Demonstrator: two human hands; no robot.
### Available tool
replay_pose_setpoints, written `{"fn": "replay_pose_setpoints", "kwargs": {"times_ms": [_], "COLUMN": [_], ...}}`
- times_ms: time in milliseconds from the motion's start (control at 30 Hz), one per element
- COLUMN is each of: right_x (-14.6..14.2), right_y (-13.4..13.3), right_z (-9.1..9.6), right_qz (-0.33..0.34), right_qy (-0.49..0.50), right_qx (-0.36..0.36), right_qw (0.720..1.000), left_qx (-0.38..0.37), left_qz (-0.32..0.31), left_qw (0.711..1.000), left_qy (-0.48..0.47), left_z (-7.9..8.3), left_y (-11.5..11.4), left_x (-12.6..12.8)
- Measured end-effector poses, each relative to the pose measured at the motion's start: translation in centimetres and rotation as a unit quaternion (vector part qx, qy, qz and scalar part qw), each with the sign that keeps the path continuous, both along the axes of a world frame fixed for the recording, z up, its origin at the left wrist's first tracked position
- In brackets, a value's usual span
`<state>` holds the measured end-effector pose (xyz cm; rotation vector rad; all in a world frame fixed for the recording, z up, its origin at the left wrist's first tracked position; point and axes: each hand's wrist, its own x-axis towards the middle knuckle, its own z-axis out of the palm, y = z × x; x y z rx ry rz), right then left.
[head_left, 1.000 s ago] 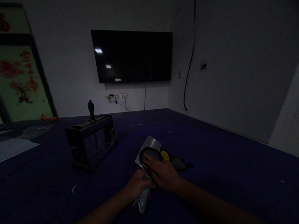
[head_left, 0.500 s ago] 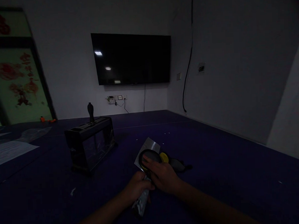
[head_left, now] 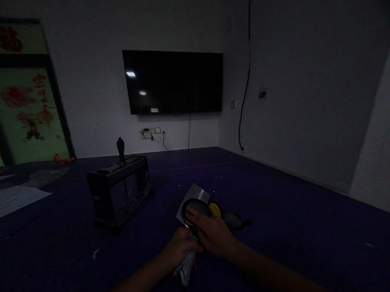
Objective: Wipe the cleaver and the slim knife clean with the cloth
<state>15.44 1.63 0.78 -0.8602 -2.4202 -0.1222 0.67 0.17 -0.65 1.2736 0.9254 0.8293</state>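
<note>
My left hand (head_left: 181,248) is closed round the handle (head_left: 186,267) of a flat, broad-bladed cleaver-like tool, its grip wrapped in something shiny and wrinkled. The metal blade (head_left: 197,192) points away from me, low over the purple surface. On the near part of the blade lies a round grey pad with a black rim (head_left: 196,205) and a bit of yellow at its edge. My right hand (head_left: 216,236) presses its fingers over this pad, thumb side hidden. Just right of it, a yellow and dark grey piece (head_left: 232,219) rests on the surface; whether it joins the pad is unclear.
Left of my hands stands a black frame with clear sides (head_left: 119,192), a dark vase-shaped piece (head_left: 120,149) on top. Paper sheets (head_left: 16,200) and clear plastic (head_left: 46,176) lie far left. White scraps dot the purple surface (head_left: 282,228). A television (head_left: 174,82) hangs behind.
The whole view has shifted slightly, with everything sitting a little lower in the picture. Both hands keep the same hold on the blade tool and the round pad.
</note>
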Motion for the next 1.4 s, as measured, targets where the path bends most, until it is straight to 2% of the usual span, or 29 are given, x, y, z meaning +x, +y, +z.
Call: {"fn": "replay_pose_setpoints", "kwargs": {"times_ms": [767, 1400], "right_x": [-0.14, -0.04], "right_y": [-0.25, 0.07], "right_z": [0.49, 0.06], "right_qz": [0.001, 0.011], "right_qy": [0.018, 0.025], "right_qx": [-0.009, -0.014], "right_qw": [1.0, 1.0], "left_qx": [-0.019, -0.01], "left_qz": [-0.006, -0.013], "left_qw": [1.0, 1.0], "left_qy": [0.023, 0.026], "left_z": [0.39, 0.75], "left_y": [-0.07, -0.11], "left_x": [-0.18, -0.18]}}
